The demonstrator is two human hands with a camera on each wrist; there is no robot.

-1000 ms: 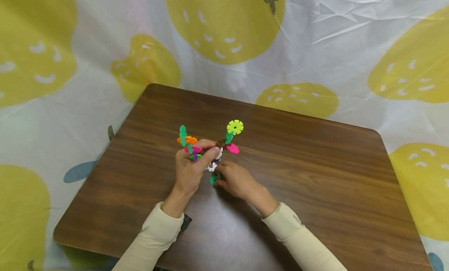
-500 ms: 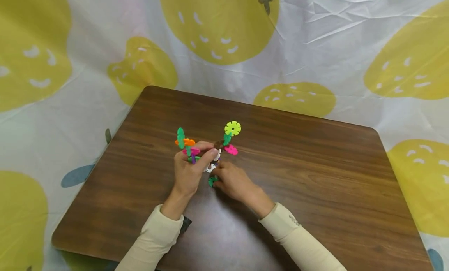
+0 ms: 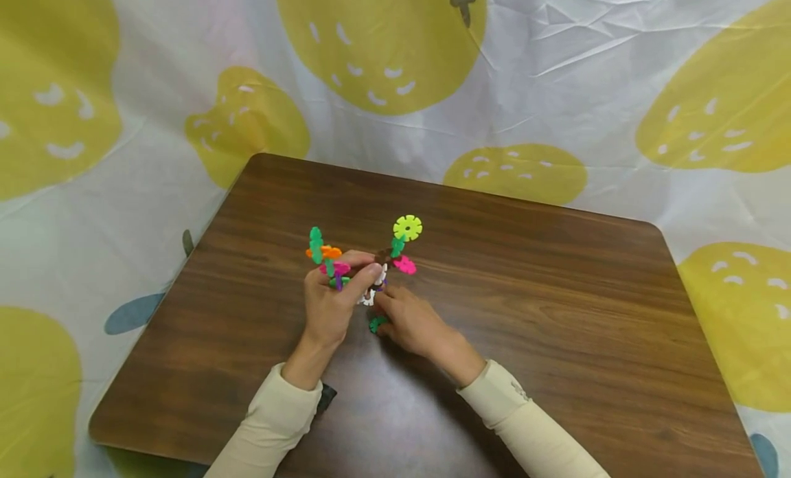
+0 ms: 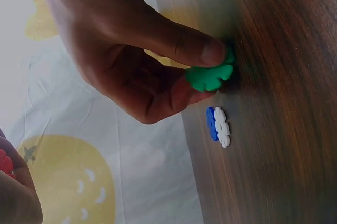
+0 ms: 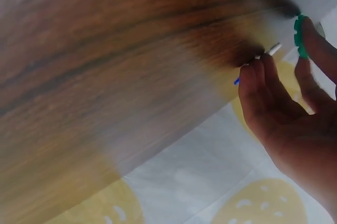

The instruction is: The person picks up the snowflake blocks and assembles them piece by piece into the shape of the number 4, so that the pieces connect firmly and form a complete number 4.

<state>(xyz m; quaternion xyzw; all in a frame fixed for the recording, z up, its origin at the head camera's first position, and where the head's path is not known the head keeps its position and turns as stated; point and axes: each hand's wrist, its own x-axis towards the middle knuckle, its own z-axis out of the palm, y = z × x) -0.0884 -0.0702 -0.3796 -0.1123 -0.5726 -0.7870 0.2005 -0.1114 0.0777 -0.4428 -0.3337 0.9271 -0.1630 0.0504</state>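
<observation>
My left hand holds up a many-coloured assembly of notched interlocking discs. At its far end are a yellow disc and a pink disc; on the left rise an orange disc and a green disc. Low over the table, my right hand pinches a loose green disc between thumb and finger. Past that hand, a white disc and a blue disc lie together on the table. My left hand covers the middle of the assembly.
The brown wood-grain table has rounded corners and stands against a white cloth printed with yellow shapes. A small black object shows under the left cuff.
The loose green disc has tilted slightly in my right fingers and shows less of its round face. Both hands keep nearly the same place; the head view has shifted a little.
</observation>
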